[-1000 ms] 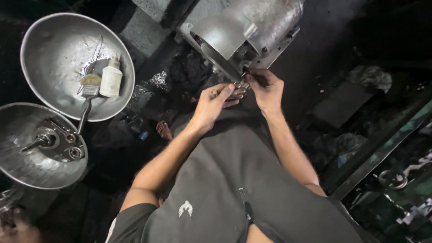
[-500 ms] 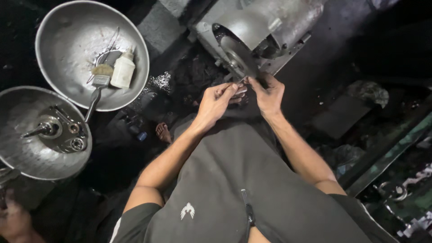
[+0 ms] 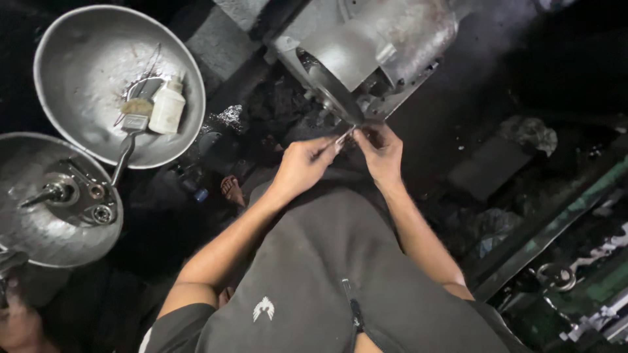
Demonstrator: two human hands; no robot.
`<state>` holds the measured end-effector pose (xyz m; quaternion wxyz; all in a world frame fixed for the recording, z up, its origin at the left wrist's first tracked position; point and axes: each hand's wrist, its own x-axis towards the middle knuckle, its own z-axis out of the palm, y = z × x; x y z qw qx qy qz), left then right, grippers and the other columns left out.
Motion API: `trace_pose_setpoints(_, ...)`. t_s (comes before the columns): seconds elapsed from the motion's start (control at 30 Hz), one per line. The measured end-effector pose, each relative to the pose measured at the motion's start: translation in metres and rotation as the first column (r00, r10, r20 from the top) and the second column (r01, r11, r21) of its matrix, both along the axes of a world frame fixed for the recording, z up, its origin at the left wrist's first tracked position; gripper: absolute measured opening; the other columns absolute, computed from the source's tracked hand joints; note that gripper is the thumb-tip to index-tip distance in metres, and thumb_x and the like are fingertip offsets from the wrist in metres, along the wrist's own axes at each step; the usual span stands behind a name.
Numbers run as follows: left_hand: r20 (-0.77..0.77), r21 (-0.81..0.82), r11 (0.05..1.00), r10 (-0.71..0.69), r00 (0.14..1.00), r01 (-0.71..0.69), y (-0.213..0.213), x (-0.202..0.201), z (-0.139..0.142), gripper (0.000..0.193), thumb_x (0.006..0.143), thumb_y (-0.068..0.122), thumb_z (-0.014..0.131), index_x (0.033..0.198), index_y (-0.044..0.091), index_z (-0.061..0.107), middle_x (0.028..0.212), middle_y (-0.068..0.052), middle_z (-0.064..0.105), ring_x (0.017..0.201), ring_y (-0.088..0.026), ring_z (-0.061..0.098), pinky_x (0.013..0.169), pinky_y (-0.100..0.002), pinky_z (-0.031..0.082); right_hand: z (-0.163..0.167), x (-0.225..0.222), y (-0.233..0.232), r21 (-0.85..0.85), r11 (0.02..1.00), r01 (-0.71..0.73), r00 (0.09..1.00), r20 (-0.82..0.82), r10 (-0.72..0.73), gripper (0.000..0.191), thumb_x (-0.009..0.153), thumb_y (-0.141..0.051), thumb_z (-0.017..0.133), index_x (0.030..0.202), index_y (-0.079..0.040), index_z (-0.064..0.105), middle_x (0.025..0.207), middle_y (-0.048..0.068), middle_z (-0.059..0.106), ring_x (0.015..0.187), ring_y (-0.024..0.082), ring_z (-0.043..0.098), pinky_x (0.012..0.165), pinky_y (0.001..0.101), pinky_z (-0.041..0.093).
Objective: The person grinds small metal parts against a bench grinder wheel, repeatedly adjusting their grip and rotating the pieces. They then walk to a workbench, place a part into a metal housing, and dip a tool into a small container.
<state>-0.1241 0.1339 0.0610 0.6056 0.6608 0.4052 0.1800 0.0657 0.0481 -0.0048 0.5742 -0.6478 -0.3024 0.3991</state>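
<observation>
- Left hand (image 3: pixel 302 168) sits just below the grey metal machine housing with a dark wheel at its front (image 3: pixel 386 46). Fingers are curled shut around a thin, pale metal strip (image 3: pixel 344 136); thumb on top, the strip's tip pointing toward 1 o'clock, at the wheel's lower edge.
- Right hand (image 3: pixel 381 149) is just beside it at 3 o'clock, fingertips pinched together at the strip's far end. I judge it closed on the same strip, steadying the tip, though the contact itself is too small to confirm.
- Two-handed hold reads as a control grip: one hand drives the strip, the other guides its end against the dark wheel (image 3: pixel 335 98). Whether the strip touches the wheel I cannot tell.
- Forearms run up from 6 o'clock across the dark grey garment (image 3: pixel 327 274), elbows tucked, which keeps both hands close under the machine.
- At 10 o'clock, well apart from the hands: a large round dished metal pan (image 3: pixel 78 72) holding a small white plastic bottle (image 3: pixel 167 106) and a flat brush with pale bristles (image 3: pixel 133 117), its handle trailing over the rim.
- At 9 o'clock, a second round metal pan (image 3: pixel 39 229) with small rings, bearings and a short shaft lying in it.
- A sandalled foot (image 3: pixel 230 188) shows between pans and left forearm.
- At 4 o'clock, a dark flat block (image 3: pixel 490 168) and green-edged metal frame (image 3: pixel 556 222); floor is black and cluttered. Nothing stands between hands and wheel.
- Another person's hand (image 3: pixel 16 323) shows at 8 o'clock, lower corner, apart from the work.
</observation>
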Motion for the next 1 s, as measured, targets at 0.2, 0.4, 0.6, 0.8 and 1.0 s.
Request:
trace_pose_setpoints(0.2,0.274,-0.699,0.715,0.292,0.916,-0.019,0.002,0.032,-0.018,0.037,0.107,0.021,0.054,0.125,-0.007,0.069,0.119,-0.012,0.076,0.106,-0.02,0.071,0.085,-0.034,0.061,0.01,0.018,0.009,-0.032,0.997,0.065,0.935,0.351,-0.049,0.016,0.098,-0.004,0.076,0.11,0.005,0.074,0.092,0.006,0.074,0.081,0.008,0.063,0.073,0.0237,0.052)
trace_pose_setpoints(0.4,0.299,-0.539,0.837,0.298,0.906,-0.097,-0.007,0.015,-0.017,0.035,0.106,0.019,0.057,0.125,-0.008,0.068,0.118,-0.015,0.075,0.111,-0.022,0.073,0.09,-0.035,0.062,0.009,-0.003,0.006,0.025,0.995,0.094,0.958,0.27,-0.098,0.013,0.095,-0.003,0.077,0.106,0.005,0.074,0.091,0.005,0.075,0.082,0.008,0.067,0.071,0.0233,0.055)
trace_pose_setpoints(0.6,0.297,-0.438,0.898,0.198,0.934,-0.051,-0.005,0.003,-0.018,0.034,0.107,0.019,0.055,0.123,-0.007,0.07,0.114,-0.012,0.077,0.104,-0.017,0.074,0.087,-0.03,0.063,0.001,-0.019,0.004,0.086,0.985,0.151,0.971,0.174,-0.164,0.012,0.095,-0.002,0.076,0.105,0.005,0.074,0.094,0.006,0.076,0.085,0.009,0.07,0.076,0.0237,0.057)
trace_pose_setpoints(0.8,0.304,-0.401,0.916,0.165,0.938,-0.031,-0.004,0.0,-0.009,0.033,0.106,0.022,0.057,0.123,-0.003,0.072,0.111,-0.006,0.079,0.096,-0.009,0.071,0.083,-0.027,0.06,0.011,-0.024,0.004,0.001,0.981,0.192,0.977,0.099,-0.191,0.008,0.096,0.0,0.077,0.101,0.005,0.074,0.092,0.007,0.076,0.083,0.012,0.071,0.075,0.0247,0.056)
trace_pose_setpoints(1.0,-0.15,0.471,0.863,-0.127,0.98,0.184,-0.001,-0.021,0.008,0.028,0.101,0.026,0.067,0.116,0.006,0.079,0.083,-0.014,0.076,0.068,-0.023,0.075,0.062,-0.036,0.055,0.029,-0.011,-0.015,0.026,0.999,0.018,0.991,-0.133,-0.014,0.02,0.091,0.003,0.074,0.11,0.006,0.07,0.101,0.008,0.074,0.09,0.013,0.071,0.083,0.0279,0.059)
